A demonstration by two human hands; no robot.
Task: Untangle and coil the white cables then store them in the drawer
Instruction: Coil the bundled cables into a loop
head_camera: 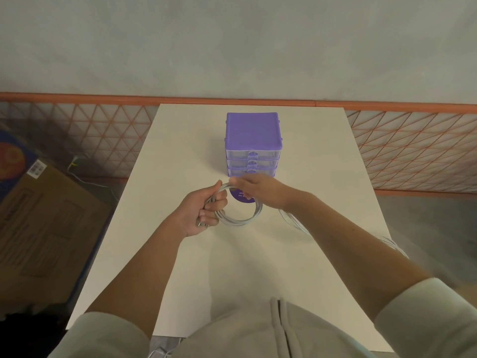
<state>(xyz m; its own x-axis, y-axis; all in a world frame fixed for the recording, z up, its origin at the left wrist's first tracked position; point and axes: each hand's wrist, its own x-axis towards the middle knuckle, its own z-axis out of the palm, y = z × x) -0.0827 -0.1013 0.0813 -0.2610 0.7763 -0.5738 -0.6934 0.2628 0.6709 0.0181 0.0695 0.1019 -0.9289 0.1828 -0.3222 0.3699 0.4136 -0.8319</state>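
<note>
A white cable (241,221) forms a round coil of several loops above the white table (232,267). My left hand (200,211) grips the coil's left side, with a plug end poking out below the fingers. My right hand (254,188) pinches the cable at the top of the coil. A loose, blurred length of cable (291,219) trails from under my right forearm toward the table's right edge. The purple drawer unit (252,144) stands just behind the hands, its three clear-fronted drawers closed.
A purple round sticker (242,198) lies on the table inside the coil. A cardboard box (44,218) sits on the floor to the left. An orange mesh fence (413,151) runs behind the table. A thin white wire (90,180) lies on the floor left.
</note>
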